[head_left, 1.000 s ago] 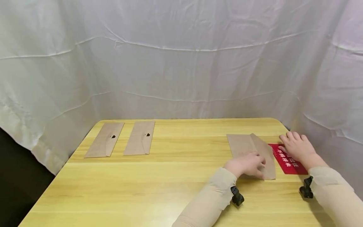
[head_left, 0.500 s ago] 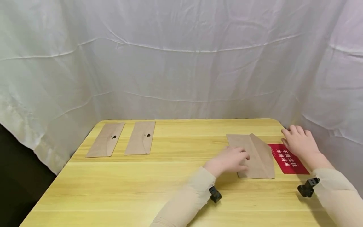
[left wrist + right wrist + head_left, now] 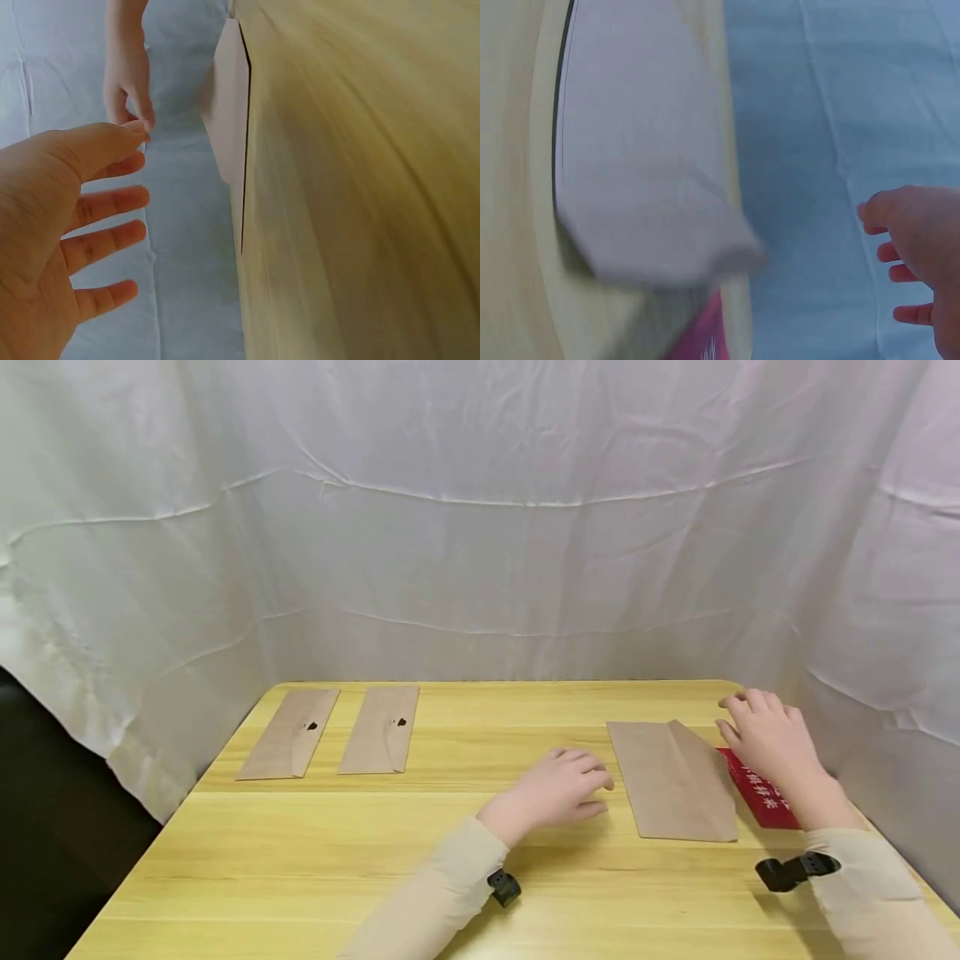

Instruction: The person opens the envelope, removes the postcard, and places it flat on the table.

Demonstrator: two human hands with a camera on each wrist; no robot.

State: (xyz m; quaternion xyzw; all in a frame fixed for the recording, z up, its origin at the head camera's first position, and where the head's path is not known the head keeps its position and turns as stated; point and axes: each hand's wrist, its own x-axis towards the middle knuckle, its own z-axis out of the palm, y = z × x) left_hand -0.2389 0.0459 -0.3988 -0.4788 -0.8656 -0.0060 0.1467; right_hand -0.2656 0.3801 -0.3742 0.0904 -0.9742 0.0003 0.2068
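Observation:
A brown paper envelope (image 3: 667, 785) lies on the right side of the table with its flap (image 3: 705, 777) lifted toward the right. Just beyond the flap is a red card (image 3: 761, 793) with white characters, partly covered by my right hand and forearm in the head view. My left hand (image 3: 551, 789) hovers left of the envelope, fingers loosely bent, holding nothing. Above the red card hangs my right hand (image 3: 772, 735), its fingers relaxed and nothing in them. In the right wrist view the raised flap (image 3: 660, 240) shows close by, the card (image 3: 701, 334) below it.
Two closed brown envelopes (image 3: 288, 735) (image 3: 378, 731), each with a small black mark, lie side by side at the far left of the wooden table (image 3: 300, 860). A pale curtain (image 3: 480, 543) surrounds the table's back and sides.
My left hand has moved left, off the envelope, to beside it. My right hand has lifted a little from the red card and shifted slightly left. The envelope stays in place.

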